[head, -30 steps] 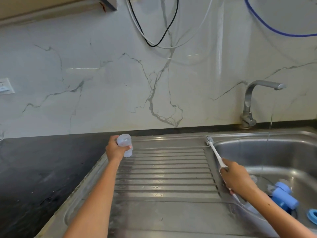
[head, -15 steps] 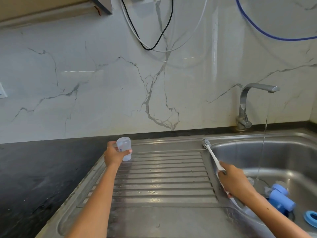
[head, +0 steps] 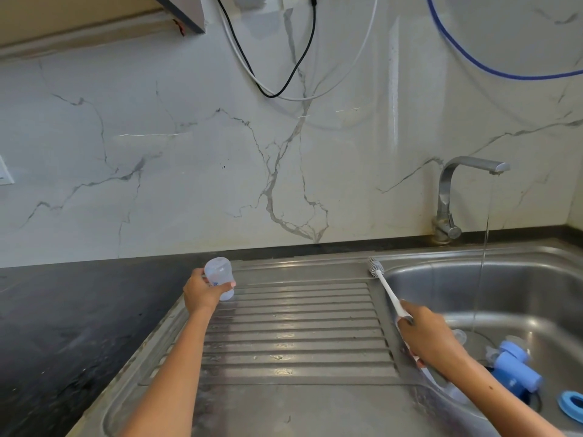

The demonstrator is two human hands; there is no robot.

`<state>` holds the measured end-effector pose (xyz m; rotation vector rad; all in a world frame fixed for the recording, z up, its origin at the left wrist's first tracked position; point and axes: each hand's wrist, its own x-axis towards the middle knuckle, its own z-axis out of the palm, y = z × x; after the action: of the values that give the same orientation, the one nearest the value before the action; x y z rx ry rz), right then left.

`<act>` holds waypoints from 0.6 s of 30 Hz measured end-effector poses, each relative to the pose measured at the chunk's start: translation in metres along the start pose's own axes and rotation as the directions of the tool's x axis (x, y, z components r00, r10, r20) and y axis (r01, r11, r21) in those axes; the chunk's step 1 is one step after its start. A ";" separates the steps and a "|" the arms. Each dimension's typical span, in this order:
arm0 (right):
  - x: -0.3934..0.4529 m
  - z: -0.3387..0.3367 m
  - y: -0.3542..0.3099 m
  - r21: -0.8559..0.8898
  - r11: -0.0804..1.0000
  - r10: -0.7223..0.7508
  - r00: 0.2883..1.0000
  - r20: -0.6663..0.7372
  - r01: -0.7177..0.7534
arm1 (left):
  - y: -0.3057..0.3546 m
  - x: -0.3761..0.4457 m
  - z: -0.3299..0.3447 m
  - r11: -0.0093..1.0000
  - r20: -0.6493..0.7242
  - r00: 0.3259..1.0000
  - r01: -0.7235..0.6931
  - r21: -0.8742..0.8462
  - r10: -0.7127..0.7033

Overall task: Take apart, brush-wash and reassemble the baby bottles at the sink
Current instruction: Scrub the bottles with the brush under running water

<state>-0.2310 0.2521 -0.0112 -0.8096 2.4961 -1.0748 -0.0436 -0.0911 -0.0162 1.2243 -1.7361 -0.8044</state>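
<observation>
The left hand (head: 202, 293) grips a clear bottle body (head: 219, 277), upside down, at the far left corner of the ribbed drainboard (head: 293, 329), beside the dark desk (head: 63, 326). The right hand (head: 430, 337) holds the white bottle brush (head: 386, 288) by its handle; the bristle head rests at the sink basin (head: 520, 288) rim. A thin stream runs from the tap (head: 454, 197). A blue bottle part (head: 514, 367) and a blue ring (head: 571, 406) lie in the basin.

Drainboard (head: 293, 335) centre lies open between both hands; blue bottle parts (head: 517, 367) crowd the sink basin's (head: 520, 288) front right corner.
</observation>
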 end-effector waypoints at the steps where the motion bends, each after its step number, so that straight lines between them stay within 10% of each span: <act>1: 0.000 0.000 0.000 0.002 1.000 0.000 1.000 0.000 0.000 | 0.000 0.000 -0.001 1.000 0.003 1.000 0.001 0.007 -0.001; 18: -0.002 -0.004 -0.001 0.065 0.998 -0.015 0.999 0.036 0.012 | 0.008 0.003 0.005 0.999 0.006 0.999 0.046 0.017 -0.046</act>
<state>-0.2310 0.2557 -0.0078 -0.8211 2.4157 -1.1287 -0.0519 -0.0909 -0.0113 1.2787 -1.7287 -0.8230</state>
